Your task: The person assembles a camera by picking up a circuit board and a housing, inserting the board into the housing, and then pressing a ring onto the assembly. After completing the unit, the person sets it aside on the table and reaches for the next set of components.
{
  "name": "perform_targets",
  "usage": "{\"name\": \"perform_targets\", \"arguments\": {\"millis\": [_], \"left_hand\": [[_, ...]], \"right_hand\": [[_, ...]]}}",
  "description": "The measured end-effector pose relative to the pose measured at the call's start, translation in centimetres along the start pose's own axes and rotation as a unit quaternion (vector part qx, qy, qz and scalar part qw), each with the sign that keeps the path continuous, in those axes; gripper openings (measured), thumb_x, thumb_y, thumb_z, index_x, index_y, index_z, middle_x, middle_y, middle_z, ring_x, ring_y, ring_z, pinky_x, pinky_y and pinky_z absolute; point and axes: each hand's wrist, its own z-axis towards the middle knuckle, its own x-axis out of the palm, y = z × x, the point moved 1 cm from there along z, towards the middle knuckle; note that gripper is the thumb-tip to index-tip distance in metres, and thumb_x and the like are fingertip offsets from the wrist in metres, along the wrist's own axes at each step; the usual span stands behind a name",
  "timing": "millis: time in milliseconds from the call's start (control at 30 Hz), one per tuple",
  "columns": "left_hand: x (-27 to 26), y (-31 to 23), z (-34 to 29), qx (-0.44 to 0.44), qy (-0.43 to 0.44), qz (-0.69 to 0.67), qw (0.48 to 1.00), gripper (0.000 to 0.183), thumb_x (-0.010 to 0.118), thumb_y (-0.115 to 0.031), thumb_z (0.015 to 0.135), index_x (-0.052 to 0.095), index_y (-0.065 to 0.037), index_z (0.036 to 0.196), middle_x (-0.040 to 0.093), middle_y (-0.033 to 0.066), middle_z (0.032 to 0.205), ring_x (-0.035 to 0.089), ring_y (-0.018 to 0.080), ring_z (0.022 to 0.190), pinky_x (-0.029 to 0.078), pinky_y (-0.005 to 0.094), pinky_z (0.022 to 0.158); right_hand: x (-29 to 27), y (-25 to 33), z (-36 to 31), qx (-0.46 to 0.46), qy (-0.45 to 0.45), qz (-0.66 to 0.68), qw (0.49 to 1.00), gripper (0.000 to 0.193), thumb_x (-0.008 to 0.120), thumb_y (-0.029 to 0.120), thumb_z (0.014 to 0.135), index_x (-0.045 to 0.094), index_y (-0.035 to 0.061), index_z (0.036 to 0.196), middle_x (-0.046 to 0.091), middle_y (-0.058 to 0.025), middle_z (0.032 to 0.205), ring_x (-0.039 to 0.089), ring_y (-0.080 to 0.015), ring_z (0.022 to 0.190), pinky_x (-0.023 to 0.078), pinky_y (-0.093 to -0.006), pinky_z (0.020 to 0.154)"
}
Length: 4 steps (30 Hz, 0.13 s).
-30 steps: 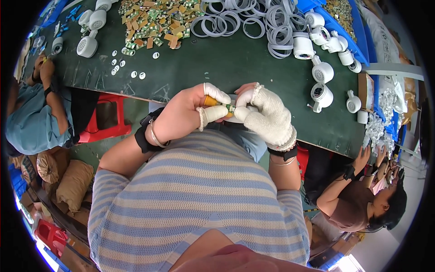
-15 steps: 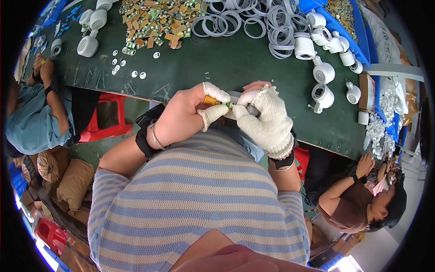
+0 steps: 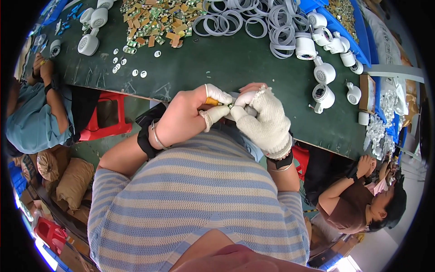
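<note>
My left hand (image 3: 188,115), bare apart from white finger cots on thumb and forefinger, pinches a small orange-handled tool (image 3: 212,102) whose tip meets a tiny green part. My right hand (image 3: 265,120) wears a white knit glove with open fingertips and grips a small white piece (image 3: 235,97) against that tip. Both hands meet at the near edge of the dark green table (image 3: 204,68), above my striped shirt. The held piece is mostly hidden by the fingers.
On the table lie a pile of small green and tan circuit boards (image 3: 156,18), grey rings (image 3: 253,20), white round housings (image 3: 324,72) and small white discs (image 3: 136,72). A person in blue (image 3: 27,118) sits at left, another person (image 3: 362,195) at right. A red stool (image 3: 106,120) stands below.
Both hands have shifted slightly; the orange-handled tool now points more plainly into the piece held by my right hand. The table's contents are unchanged.
</note>
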Motion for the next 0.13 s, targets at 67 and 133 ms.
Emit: {"name": "perform_targets", "arguments": {"millis": [67, 133], "left_hand": [[-0.06, 0.16, 0.06, 0.023, 0.013, -0.021, 0.999, 0.023, 0.07, 0.0, 0.099, 0.064, -0.003, 0.121, 0.07, 0.0064, 0.117, 0.07, 0.0145, 0.106, 0.058, 0.0295, 0.09], [-0.32, 0.66, 0.18, 0.006, 0.034, -0.081, 0.996, 0.025, 0.068, -0.001, 0.101, 0.062, -0.004, 0.125, 0.07, 0.0069, 0.119, 0.071, 0.0169, 0.108, 0.057, 0.0292, 0.094]], "right_hand": [[0.09, -0.85, 0.19, -0.077, 0.004, 0.02, 0.997, 0.008, 0.074, 0.004, 0.084, 0.068, 0.0058, 0.089, 0.067, -0.0111, 0.092, 0.066, -0.0273, 0.089, 0.052, -0.0374, 0.083], [-0.24, -0.64, 0.16, -0.067, 0.016, 0.048, 0.996, 0.007, 0.073, 0.006, 0.085, 0.069, 0.007, 0.089, 0.067, -0.011, 0.093, 0.067, -0.0308, 0.096, 0.053, -0.039, 0.084]]}}
